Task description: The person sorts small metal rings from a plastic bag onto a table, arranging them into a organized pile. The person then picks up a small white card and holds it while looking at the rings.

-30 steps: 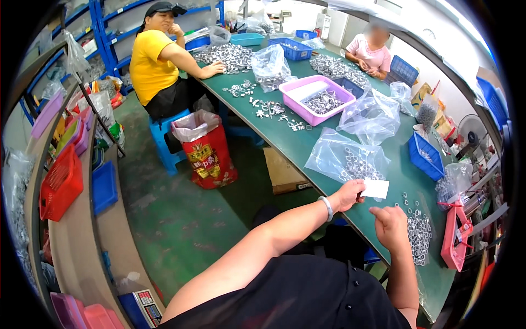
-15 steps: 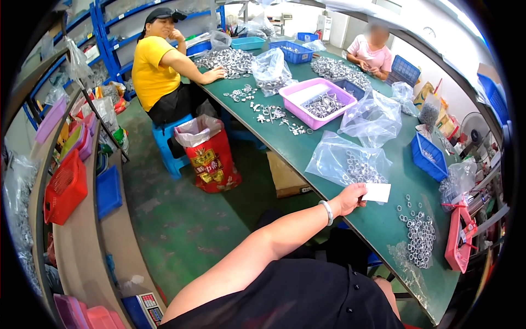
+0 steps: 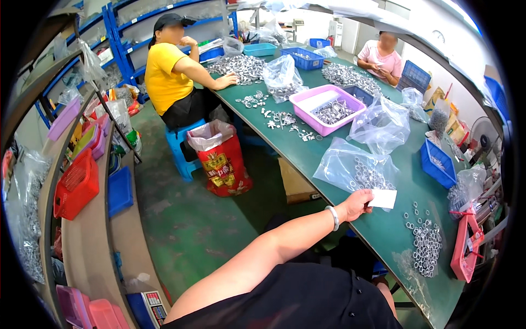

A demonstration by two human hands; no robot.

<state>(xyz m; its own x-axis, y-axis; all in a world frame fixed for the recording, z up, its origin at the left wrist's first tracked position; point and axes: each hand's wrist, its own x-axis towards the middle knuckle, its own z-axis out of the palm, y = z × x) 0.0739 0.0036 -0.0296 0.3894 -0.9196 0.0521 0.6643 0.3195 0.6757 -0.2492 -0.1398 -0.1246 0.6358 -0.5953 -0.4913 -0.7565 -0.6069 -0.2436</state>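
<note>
My left hand [image 3: 357, 205] is closed on a small white card [image 3: 383, 198] at the table's near edge, a pale bangle on the wrist. The card partly covers the lower end of a clear plastic bag [image 3: 342, 163] that lies flat with metal rings [image 3: 368, 174] in it. To the right of the hand, a loose heap of metal rings [image 3: 426, 247] is spread on the green table [image 3: 378, 241]. My right hand does not show.
A lilac basket [image 3: 323, 129] of metal parts stands mid-table, beside another clear bag [image 3: 381, 123]. Blue [image 3: 438, 164] and pink [image 3: 464, 249] trays line the right side. A person in yellow [image 3: 171, 77] and one in pink [image 3: 379, 54] sit at the table. A red sack [image 3: 224, 164] stands on the floor.
The whole view has shifted slightly right and down. My left hand still holds the card beside the bag. The person in pink has raised their head a little.
</note>
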